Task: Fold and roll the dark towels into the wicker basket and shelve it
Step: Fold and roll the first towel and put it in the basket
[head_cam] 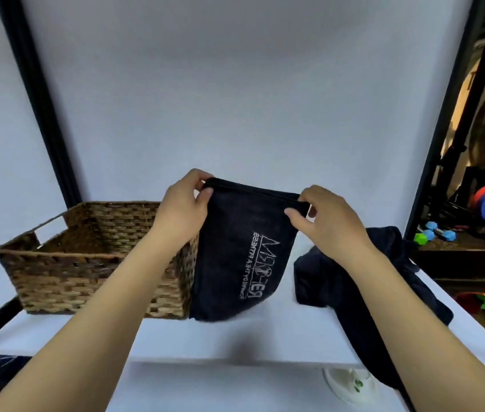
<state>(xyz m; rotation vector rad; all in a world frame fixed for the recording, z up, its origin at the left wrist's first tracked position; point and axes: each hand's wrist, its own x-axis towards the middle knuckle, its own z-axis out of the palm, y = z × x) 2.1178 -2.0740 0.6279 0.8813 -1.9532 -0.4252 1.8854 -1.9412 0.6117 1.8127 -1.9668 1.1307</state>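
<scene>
We are standing at a white shelf (235, 337), forearms reaching in from the bottom of the frame, and holding a folded dark towel (235, 257) up by its top edge so that it is hanging straight and its layers are lining up, which we judge to be a fold in hand ahead of the rolling. Our left hand (186, 206) is pinching the towel's left corner between thumb and curled fingers, while our right hand (321, 218) is gripping the right corner the same way, and the edge is stretching almost taut between them. The cloth is looking thick, soft and matte, navy to near black, with pale outlined lettering running sideways down its face; its lower end is curving just over the shelf, and we cannot tell whether it is touching. To the right a second dark towel (354, 281) is lying crumpled in loose folds, part of it spilling over the shelf's front edge, evidently waiting its turn. Just left of the hanging towel the wicker basket (86, 263) is sitting on the shelf, rectangular, stiff and rough in brown woven bands, with a handle slot cut in its left end; what shows of its inside is holding no towel. Behind everything a plain pale backdrop (235, 99) is hanging between dark frame posts (39, 99).
</scene>
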